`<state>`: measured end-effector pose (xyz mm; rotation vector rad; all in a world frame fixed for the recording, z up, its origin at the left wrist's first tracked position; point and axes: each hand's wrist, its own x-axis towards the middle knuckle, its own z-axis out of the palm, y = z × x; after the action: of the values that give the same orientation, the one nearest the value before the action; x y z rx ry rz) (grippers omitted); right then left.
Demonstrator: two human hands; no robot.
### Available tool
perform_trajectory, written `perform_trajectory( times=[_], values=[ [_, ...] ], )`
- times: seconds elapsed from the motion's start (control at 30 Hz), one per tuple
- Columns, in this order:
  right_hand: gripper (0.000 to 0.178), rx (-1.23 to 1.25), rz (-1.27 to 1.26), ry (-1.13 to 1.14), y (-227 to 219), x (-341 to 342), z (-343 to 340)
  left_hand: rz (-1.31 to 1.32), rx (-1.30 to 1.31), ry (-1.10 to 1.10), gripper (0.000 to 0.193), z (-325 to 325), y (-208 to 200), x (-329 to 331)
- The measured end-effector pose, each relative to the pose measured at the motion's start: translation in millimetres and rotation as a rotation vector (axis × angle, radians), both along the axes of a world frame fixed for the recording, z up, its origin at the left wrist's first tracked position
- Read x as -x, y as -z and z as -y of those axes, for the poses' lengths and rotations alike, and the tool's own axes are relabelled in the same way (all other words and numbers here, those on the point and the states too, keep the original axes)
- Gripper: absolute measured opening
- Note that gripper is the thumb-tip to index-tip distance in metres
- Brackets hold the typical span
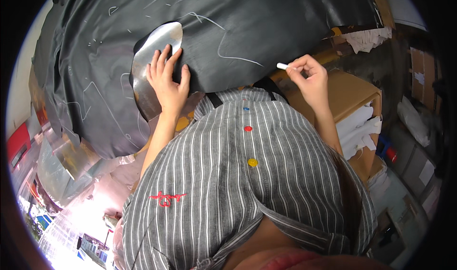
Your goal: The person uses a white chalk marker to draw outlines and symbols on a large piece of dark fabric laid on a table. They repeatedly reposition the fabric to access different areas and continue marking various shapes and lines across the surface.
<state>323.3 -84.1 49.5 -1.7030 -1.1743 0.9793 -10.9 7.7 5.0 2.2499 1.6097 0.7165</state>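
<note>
A large sheet of black leather (257,22) lies spread before me, with thin white lines and small marks on it. My left hand (169,82) rests with its fingers spread on a shiny, curved silver template (159,37), which lies on the leather and has a dark edge. Between the thumb and fingers of my right hand (309,77) is a short white stick of chalk (283,66), held clear of the leather's near right part. A white line runs across the leather between the template and the chalk.
An open cardboard box (345,91) with white cloth or paper (357,125) inside stands at the right. White scraps (366,39) lie past the leather's right edge. Clear plastic sheeting (62,175) and a red object (19,144) are at the left.
</note>
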Motion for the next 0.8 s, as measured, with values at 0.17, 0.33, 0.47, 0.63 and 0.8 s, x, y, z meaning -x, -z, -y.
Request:
perform_trajectory(
  times=[0.17,0.33,0.47,0.63,0.8],
  values=[
    [0.01,-0.117,-0.086,0.031,4,-38,-36,0.074,0.037,-0.194,0.042,-5,5,-18],
    [0.01,-0.246,0.147,-0.03,15,-100,-74,-0.097,-0.091,-0.394,0.052,-13,20,-27],
    [0.013,-0.264,0.126,-0.036,19,-137,-109,0.034,-0.109,-0.416,0.054,-15,23,-19],
    [0.013,-0.383,0.227,-0.24,31,-121,-156,0.05,-0.136,-0.462,0.056,-13,22,-19],
    [0.01,-0.461,0.369,-0.395,32,-99,-176,0.043,-0.108,-0.521,0.056,-14,21,-22]
  ],
)
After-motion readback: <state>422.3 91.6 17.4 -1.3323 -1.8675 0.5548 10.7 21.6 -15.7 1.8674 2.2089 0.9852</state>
